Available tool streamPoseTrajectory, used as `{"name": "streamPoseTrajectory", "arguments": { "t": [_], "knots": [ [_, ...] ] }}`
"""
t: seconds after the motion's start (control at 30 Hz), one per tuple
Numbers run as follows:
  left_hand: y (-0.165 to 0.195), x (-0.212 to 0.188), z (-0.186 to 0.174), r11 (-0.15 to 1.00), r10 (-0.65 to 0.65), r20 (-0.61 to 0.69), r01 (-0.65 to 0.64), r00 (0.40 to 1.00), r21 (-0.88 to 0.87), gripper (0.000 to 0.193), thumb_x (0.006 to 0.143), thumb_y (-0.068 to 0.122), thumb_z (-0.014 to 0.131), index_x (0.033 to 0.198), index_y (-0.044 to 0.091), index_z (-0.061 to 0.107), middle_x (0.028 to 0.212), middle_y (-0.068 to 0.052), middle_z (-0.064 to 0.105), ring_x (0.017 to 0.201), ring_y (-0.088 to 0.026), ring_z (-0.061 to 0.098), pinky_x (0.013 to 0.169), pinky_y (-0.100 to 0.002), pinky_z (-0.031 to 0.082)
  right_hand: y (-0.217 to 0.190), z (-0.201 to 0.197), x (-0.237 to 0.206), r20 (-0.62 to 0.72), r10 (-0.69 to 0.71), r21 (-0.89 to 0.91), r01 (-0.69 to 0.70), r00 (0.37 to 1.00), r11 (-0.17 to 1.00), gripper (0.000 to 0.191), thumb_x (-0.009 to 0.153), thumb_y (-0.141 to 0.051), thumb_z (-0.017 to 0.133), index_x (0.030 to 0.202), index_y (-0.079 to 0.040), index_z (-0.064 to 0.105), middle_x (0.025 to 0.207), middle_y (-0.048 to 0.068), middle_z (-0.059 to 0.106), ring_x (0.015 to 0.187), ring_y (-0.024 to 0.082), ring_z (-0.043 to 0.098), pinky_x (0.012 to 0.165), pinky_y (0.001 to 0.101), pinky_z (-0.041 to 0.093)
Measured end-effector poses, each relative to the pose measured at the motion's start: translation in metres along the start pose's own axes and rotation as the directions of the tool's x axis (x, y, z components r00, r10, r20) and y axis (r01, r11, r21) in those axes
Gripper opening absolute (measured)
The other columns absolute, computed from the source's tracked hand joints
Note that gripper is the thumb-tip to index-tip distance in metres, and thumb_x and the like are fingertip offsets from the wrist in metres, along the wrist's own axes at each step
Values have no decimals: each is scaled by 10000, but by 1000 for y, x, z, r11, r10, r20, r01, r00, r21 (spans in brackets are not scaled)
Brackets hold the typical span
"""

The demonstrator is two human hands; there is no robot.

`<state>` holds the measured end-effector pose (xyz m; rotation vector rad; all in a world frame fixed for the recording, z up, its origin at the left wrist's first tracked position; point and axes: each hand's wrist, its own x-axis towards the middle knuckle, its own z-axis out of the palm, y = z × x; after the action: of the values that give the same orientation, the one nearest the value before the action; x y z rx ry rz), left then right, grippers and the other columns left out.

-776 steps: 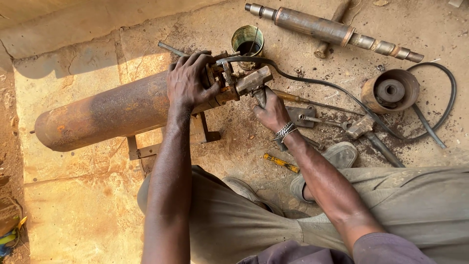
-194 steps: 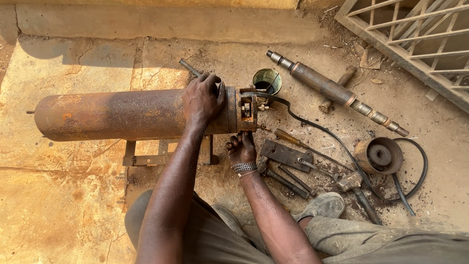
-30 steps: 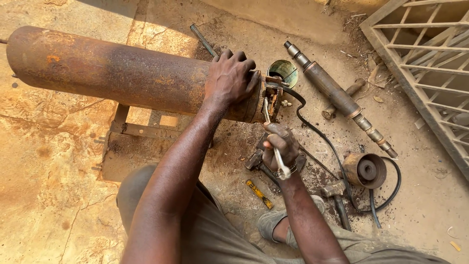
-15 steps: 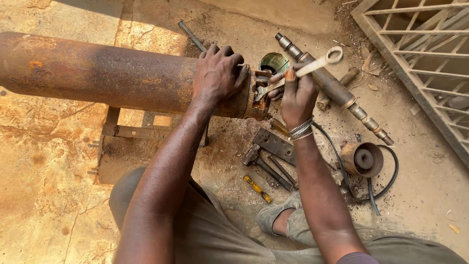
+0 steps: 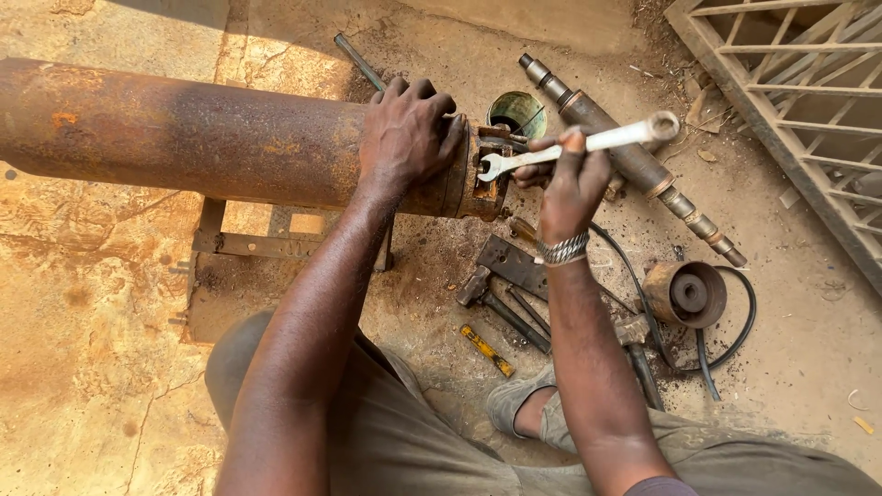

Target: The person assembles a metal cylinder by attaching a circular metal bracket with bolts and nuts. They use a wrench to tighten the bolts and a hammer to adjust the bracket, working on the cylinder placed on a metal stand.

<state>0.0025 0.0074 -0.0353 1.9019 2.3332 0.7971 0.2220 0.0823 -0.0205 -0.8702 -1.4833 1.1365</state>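
A long rusty steel cylinder [image 5: 184,133] lies on a low metal stand [image 5: 239,241] over the dirt floor. My left hand [image 5: 407,133] grips its right end, just before the flanged end fitting [image 5: 478,179]. My right hand [image 5: 570,179], with a metal bracelet on the wrist, holds a silver combination wrench [image 5: 588,142]. The wrench's open jaw sits at the top of the end fitting, its ring end points up and right.
A long rusty shaft [image 5: 634,165] lies diagonally right of the cylinder. A small can [image 5: 516,112] stands behind the fitting. Hammers and flat tools [image 5: 510,285], a yellow-handled tool [image 5: 487,349], a pulley wheel [image 5: 687,292] with black hose, and a metal grate [image 5: 799,101] surround me.
My right hand picked the wrench up from the ground tools, raised it, and brought its open jaw onto the cylinder's end fitting. The left hand stayed on the cylinder.
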Motion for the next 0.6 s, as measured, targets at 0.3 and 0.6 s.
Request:
{"name": "streamPoseTrajectory", "arguments": {
  "t": [0.3, 0.6],
  "knots": [
    [4, -1, -2, 1000, -20, -1, 20, 1000, 15, 344, 1006, 450, 609, 1034, 126, 722, 1014, -105, 637, 948, -254, 539, 799, -435, 459, 30, 0, -80, 228, -589, -134, 624, 775, 769, 234, 1144, -265, 480, 1070, -47, 524, 1021, 186, 726, 904, 242, 761, 755, 345, 687],
    [0, 1, 5, 1000, -10, -21, 10, 1000, 2, 313, 996, 432, 590, 1007, 142, 707, 1005, -110, 613, 954, -256, 530, 777, -415, 465, 17, 19, -55, 323, -647, -97, 704, 691, 704, 233, 1143, -285, 494, 1067, -83, 579, 1030, 166, 718, 918, 245, 744, 716, 367, 682]
  ]
}}
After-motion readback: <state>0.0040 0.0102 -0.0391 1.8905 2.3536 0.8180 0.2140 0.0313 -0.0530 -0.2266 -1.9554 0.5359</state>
